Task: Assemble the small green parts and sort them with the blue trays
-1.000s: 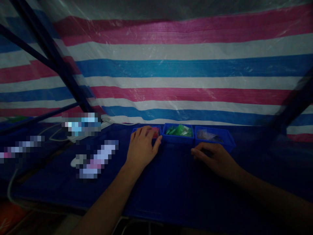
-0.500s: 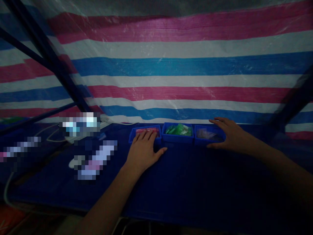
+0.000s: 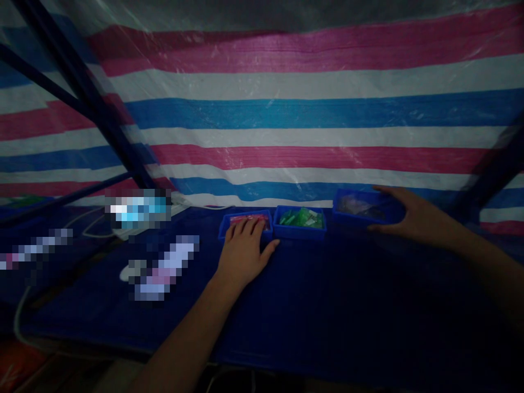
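My right hand grips the right end of a blue plastic bin, thumb at the front and fingers at the back. This bin is raised off the table and slightly tilted; greyish see-through bags lie in it. My left hand lies with fingers stretched over the front of another blue bin, thumb out to the side. Pink packets show past its fingertips. Between the hands stands a third blue bin holding green packets.
The bins are along the back edge of a dark blue table, before a striped tarp. To the left are a pixelated device with white cables, a pale rounded object and a pixelated strip. Blue metal bars slant up at the left.
My right hand has taken hold of the right bin and lifted it up and to the right, away from the green-packet bin. The left hand stays on its bin.
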